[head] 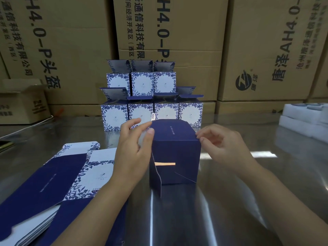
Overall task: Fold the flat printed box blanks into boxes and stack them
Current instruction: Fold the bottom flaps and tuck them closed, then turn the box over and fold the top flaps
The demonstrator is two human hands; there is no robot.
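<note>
1. A packing warehouse, by the look of it: brown shipping cartons (pixel 262 50) stacked high behind.
2. A steel worktable (pixel 248 183) carries folded printed boxes (pixel 142 82) in tiers, with flat blanks (pixel 53 174) piled nearer.
3. White foam trays (pixel 301 118) sit at its right edge.

the middle shipping carton (pixel 195 23) reads "h4.0-p", the right carton (pixel 257 41) "ah4.0".
</note>
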